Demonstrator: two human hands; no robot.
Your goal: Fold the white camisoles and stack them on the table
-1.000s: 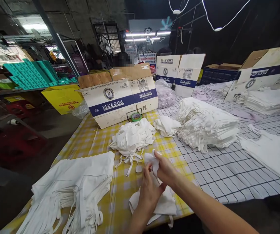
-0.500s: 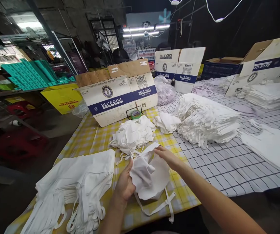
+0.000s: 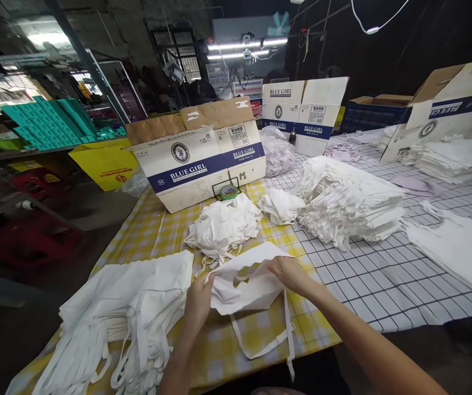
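Observation:
Between my two hands a white camisole-style top (image 3: 256, 296) is stretched sideways, with yellow cloth showing through its opening. My left hand (image 3: 198, 299) is closed on its left edge, and my right hand (image 3: 287, 272) pinches the right side. Thin straps (image 3: 260, 351) with a slider hang down onto the yellow checked cloth. Just beyond lies a crumpled heap of white garments (image 3: 224, 226). Left of my left hand sits a neat stack of white strappy tops (image 3: 137, 280), its straps trailing toward me.
A Blue Girl carton (image 3: 203, 164) stands behind the heap, with a roll of green tape (image 3: 229, 192) before it. To the right, a tall pile of white garments (image 3: 349, 197) and a flat stack (image 3: 458, 241) lie on the grid-patterned cloth (image 3: 343, 285). More cartons (image 3: 293, 115) stand farther back.
The top was bunched with its cup side showing; now it is pulled wide and its opening gapes. My left hand has moved slightly left and up, my right hand slightly right and down.

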